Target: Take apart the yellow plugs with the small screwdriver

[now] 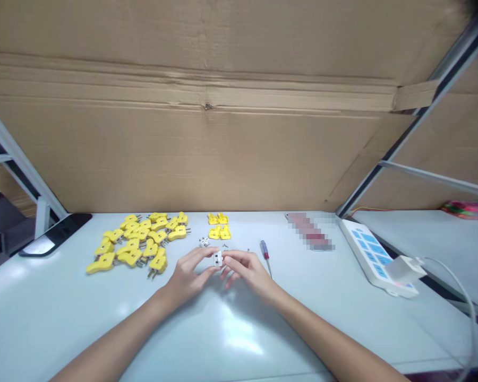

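Note:
Between my two hands, just above the table, is a small white plug insert (218, 259). My left hand (191, 273) pinches its left side with thumb and index finger. The fingertips of my right hand (245, 269) close on its right side. Beyond the hands lie yellow shell halves (220, 232), a white and metal part (204, 242) and tiny dark screws (225, 246). A screwdriver (265, 251) with a purple and red handle rests just right of my right hand. Several yellow plugs (137, 231) with metal pins are piled to the left.
A white power strip (364, 249) with a plugged-in white adapter (405, 269) and cable stands at the right. A blurred reddish item (308, 231) lies at the back right. A dark glossy object (58, 236) is at the far left. Cardboard (191, 159) walls the back.

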`<action>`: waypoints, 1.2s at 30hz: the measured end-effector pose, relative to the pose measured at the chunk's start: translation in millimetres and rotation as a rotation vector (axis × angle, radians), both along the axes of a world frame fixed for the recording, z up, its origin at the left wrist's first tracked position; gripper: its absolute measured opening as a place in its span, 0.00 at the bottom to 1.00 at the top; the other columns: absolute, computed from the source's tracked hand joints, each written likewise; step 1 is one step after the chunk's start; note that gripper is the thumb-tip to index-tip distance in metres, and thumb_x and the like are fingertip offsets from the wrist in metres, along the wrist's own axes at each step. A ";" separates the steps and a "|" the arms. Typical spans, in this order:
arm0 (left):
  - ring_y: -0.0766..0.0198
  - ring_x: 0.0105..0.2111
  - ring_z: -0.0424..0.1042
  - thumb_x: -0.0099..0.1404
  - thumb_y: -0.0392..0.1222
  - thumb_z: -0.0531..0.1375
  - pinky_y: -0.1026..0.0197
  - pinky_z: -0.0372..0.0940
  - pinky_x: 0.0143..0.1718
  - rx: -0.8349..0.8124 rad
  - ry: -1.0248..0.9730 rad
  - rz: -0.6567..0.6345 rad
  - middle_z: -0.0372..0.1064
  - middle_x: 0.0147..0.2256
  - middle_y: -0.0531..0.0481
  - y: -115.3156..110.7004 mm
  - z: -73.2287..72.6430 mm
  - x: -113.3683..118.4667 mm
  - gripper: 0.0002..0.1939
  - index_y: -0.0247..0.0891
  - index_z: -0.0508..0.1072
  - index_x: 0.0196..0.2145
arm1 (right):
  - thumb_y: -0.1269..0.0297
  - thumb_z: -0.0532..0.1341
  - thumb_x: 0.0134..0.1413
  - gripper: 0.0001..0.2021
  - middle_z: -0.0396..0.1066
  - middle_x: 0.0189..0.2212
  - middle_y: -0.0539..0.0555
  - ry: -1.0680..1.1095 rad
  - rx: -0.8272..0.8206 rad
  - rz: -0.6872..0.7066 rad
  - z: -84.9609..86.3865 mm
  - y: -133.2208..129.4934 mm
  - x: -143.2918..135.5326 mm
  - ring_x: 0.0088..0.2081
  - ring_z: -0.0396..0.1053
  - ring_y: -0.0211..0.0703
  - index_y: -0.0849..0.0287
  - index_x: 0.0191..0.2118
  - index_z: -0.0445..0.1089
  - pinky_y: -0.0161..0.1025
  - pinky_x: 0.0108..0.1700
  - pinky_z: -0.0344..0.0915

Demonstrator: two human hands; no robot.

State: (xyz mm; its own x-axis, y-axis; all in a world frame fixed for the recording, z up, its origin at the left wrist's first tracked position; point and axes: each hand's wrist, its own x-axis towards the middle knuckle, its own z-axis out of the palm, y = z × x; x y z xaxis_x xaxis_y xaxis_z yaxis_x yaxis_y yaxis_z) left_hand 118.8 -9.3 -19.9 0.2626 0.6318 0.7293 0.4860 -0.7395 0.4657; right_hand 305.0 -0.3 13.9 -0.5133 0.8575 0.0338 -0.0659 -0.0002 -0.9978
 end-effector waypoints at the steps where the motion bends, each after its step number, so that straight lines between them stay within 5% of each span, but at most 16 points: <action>1: 0.60 0.37 0.75 0.65 0.37 0.59 0.57 0.72 0.40 -0.013 -0.007 -0.001 0.76 0.40 0.46 0.6 -0.3 -0.2 0.14 0.39 0.70 0.49 | 0.49 0.64 0.48 0.18 0.73 0.32 0.54 0.014 -0.001 -0.003 0.2 0.3 0.4 0.28 0.70 0.39 0.59 0.37 0.75 0.36 0.27 0.70; 6: 0.59 0.42 0.74 0.65 0.34 0.57 0.56 0.70 0.44 -0.121 0.085 -0.098 0.73 0.42 0.45 -2.9 2.0 2.9 0.14 0.40 0.67 0.48 | 0.57 0.64 0.49 0.11 0.71 0.29 0.53 -0.166 0.076 -0.057 -10.3 2.9 -1.0 0.24 0.68 0.38 0.59 0.34 0.72 0.37 0.24 0.67; 9: 0.57 0.46 0.71 0.64 0.35 0.58 0.54 0.68 0.47 -0.238 0.191 -0.169 0.70 0.47 0.43 -7.4 7.8 3.7 0.17 0.40 0.65 0.51 | 0.67 0.63 0.48 0.02 0.68 0.25 0.51 -0.429 0.303 -0.118 -17.1 5.1 -1.0 0.24 0.65 0.38 0.59 0.30 0.70 0.38 0.29 0.65; 14: 0.55 0.50 0.68 0.64 0.41 0.60 0.51 0.65 0.51 -0.300 0.319 -0.131 0.70 0.48 0.44 -0.5 11.5 -6.0 0.17 0.42 0.67 0.51 | 0.74 0.63 0.47 0.04 0.66 0.27 0.52 -0.715 0.572 -0.119 -19.2 8.4 3.1 0.28 0.64 0.39 0.60 0.31 0.70 0.38 0.34 0.63; 18: 0.56 0.56 0.63 0.71 0.42 0.51 0.49 0.58 0.58 -0.351 0.292 0.138 0.65 0.54 0.43 18.9 1.1 -16.8 0.17 0.41 0.63 0.56 | 0.73 0.61 0.51 0.07 0.67 0.33 0.54 -0.777 0.596 -0.095 -18.6 9.9 5.3 0.29 0.66 0.39 0.61 0.37 0.72 0.38 0.37 0.64; 21: 0.53 0.59 0.60 0.70 0.43 0.53 0.47 0.56 0.59 -0.396 0.369 0.203 0.62 0.58 0.42 29.6 -7.6 -20.4 0.19 0.41 0.64 0.57 | 0.72 0.61 0.53 0.08 0.68 0.33 0.55 -0.784 0.595 -0.079 -17.4 9.4 4.6 0.31 0.68 0.41 0.61 0.40 0.73 0.40 0.39 0.65; 28: 0.57 0.45 0.70 0.66 0.37 0.54 0.55 0.65 0.48 -0.396 0.292 0.098 0.72 0.41 0.47 29.4 -3.2 -23.7 0.08 0.40 0.70 0.42 | 0.70 0.61 0.55 0.08 0.71 0.36 0.56 -0.771 0.582 -0.101 -19.0 10.3 4.6 0.32 0.70 0.41 0.61 0.41 0.73 0.40 0.40 0.67; 36: 0.56 0.46 0.69 0.63 0.43 0.60 0.56 0.64 0.49 -0.429 0.356 0.043 0.68 0.45 0.47 24.4 6.4 -31.7 0.13 0.42 0.69 0.46 | 0.71 0.63 0.54 0.08 0.75 0.38 0.56 -0.708 0.590 -0.215 -31.8 24.5 -13.6 0.37 0.73 0.44 0.59 0.41 0.73 0.40 0.42 0.67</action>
